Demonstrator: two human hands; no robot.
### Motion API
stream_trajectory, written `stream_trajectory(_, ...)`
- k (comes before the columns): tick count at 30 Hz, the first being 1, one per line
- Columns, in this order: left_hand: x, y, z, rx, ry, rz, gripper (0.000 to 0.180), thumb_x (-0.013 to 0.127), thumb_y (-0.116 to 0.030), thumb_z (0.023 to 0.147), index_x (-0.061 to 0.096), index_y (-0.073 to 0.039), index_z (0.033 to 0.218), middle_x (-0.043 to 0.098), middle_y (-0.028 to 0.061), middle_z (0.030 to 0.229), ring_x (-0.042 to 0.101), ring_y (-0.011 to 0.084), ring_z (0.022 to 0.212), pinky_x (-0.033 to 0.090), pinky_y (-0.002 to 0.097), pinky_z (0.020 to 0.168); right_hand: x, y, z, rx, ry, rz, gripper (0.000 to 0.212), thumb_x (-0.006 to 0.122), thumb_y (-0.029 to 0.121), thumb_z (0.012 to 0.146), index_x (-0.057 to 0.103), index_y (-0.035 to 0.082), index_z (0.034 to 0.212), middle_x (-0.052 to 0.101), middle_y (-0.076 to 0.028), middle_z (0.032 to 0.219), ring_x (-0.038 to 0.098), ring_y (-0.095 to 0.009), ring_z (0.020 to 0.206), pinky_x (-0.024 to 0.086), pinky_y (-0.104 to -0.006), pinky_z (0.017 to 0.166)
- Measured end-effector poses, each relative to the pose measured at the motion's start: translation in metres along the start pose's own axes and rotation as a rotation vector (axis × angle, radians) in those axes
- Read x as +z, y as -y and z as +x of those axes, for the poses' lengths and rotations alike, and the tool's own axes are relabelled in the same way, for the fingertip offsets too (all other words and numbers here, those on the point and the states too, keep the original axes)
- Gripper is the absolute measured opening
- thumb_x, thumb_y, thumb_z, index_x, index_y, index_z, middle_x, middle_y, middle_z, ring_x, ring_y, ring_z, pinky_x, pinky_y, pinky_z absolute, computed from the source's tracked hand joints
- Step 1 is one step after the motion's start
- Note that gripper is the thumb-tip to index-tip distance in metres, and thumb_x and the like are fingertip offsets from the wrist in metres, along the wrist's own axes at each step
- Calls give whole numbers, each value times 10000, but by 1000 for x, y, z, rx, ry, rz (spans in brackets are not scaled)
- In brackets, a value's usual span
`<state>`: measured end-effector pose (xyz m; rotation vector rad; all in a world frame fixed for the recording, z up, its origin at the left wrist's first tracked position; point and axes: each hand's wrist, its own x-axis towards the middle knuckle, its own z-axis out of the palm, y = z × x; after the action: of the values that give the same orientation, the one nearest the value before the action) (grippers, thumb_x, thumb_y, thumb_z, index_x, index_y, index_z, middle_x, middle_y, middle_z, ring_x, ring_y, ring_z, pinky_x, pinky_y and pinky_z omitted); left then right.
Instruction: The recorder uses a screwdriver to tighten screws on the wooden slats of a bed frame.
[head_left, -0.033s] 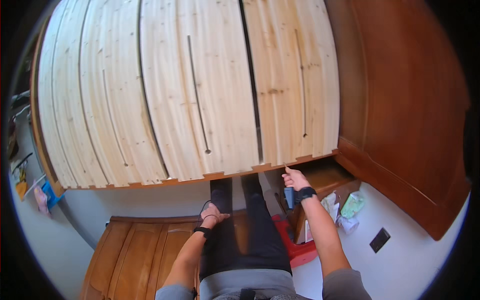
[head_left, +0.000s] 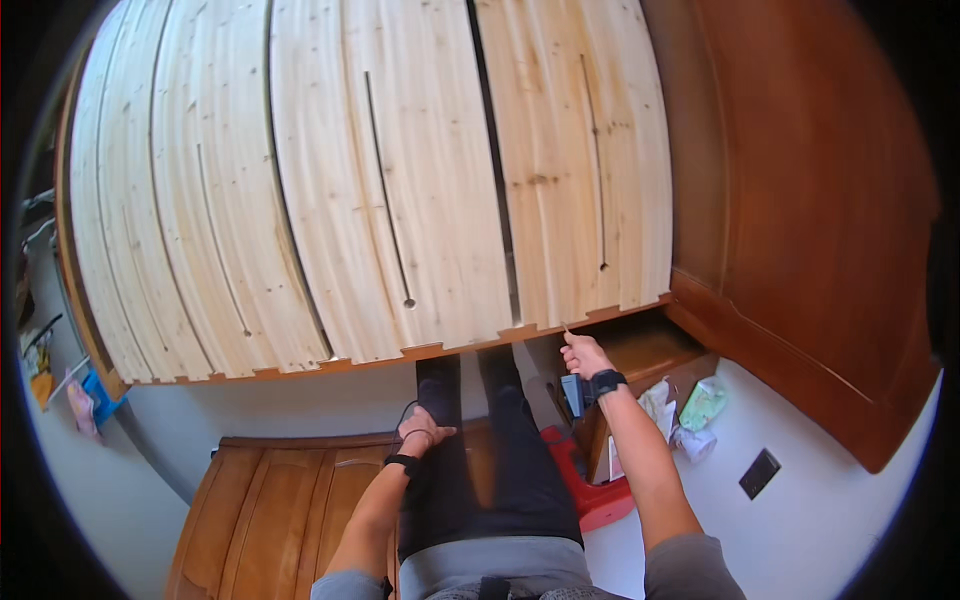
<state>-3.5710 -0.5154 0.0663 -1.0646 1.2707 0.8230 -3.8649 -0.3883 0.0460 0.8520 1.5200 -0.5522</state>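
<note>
My right hand [head_left: 585,353] is closed in a pinch at the near edge of the pale wooden boards [head_left: 430,200]. A thin, pointed bit [head_left: 567,328] sticks up from its fingertips against that edge, too small to name. Just below the hand, beside the wrist, is a blue-grey object [head_left: 572,396] whose kind I cannot make out. Lower down, my left hand [head_left: 425,428] rests by my dark trouser leg [head_left: 438,470], its fingers curled. A thin black cord [head_left: 402,420] loops around it and seems to lie in its grip.
A reddish-brown wooden panel [head_left: 810,230] rises on the right. Under the boards stands a brown cabinet [head_left: 640,350], with a red case [head_left: 605,508] beside it. A green package [head_left: 705,402] and a dark phone-like slab [head_left: 760,473] lie on the floor. Behind my legs is a panelled wooden piece [head_left: 285,510].
The boards and the right panel appear slightly farther left in the view. Both hands keep nearly the same place and grip.
</note>
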Motion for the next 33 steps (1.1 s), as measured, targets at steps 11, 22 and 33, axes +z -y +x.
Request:
stream_trajectory(11,-2,-9,1,17,-16,49,798,666,-532,537,384,2,1058,546,167,997,528,256,952,416,316,800,23,-7,-18,-627,-696,-2192,132,528,137,708,623,94,788,592,-59,762,599,-214,735,491,-332,541)
stream_trajectory(22,0,-7,3,37,-20,35,806,665,-526,548,363,15,1065,541,174,1000,524,265,958,412,317,806,-22,16,-2,43,0,331,244,512,227,794,436,39,657,371,-5,493,284,-69,343,247,-212,294)
stream_trajectory(33,-2,-12,1,16,6,74,806,662,-528,551,360,0,1080,529,172,1028,516,261,972,406,309,816,2,0,-20,-795,-577,-1644,147,476,121,734,566,21,673,583,-181,668,609,-236,665,481,-330,524)
